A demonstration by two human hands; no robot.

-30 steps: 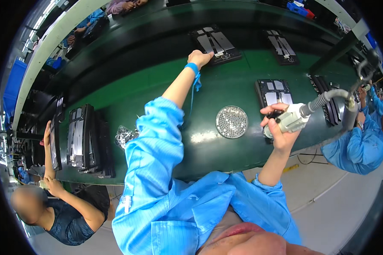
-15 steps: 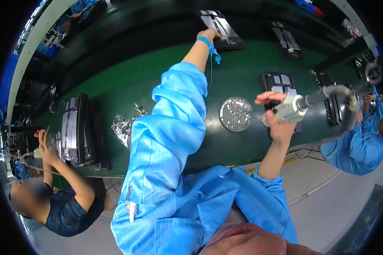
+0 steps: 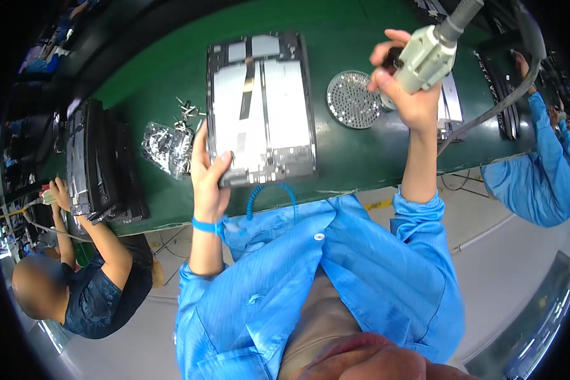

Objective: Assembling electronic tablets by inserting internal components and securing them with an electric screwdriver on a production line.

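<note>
My left hand (image 3: 209,183) grips the lower left edge of an opened tablet (image 3: 291,107), its thumb on the top face. Two pale battery packs, dark strips and a circuit board show inside it. A blue wrist strap (image 3: 208,227) with a coiled cord is on that wrist. My right hand (image 3: 418,104) is wrapped round a pale grey electric screwdriver (image 3: 428,57), held right of the tablet. Its lower end is mostly hidden by the hand. Between the two lies a round perforated screw tray (image 3: 351,104) dotted with shiny bits.
Small loose metal parts (image 3: 187,109) and a clear bag of parts (image 3: 161,149) lie left of the tablet. Stacked tablets (image 3: 85,158) stand farther left, where a co-worker (image 3: 95,278) sits. Another tablet (image 3: 450,107) lies behind my right wrist. The screwdriver's cable (image 3: 487,107) hangs at right.
My left hand has come back from the far side of the table and now holds a tablet close to me. The screwdriver stays in my right hand; the view has shifted.
</note>
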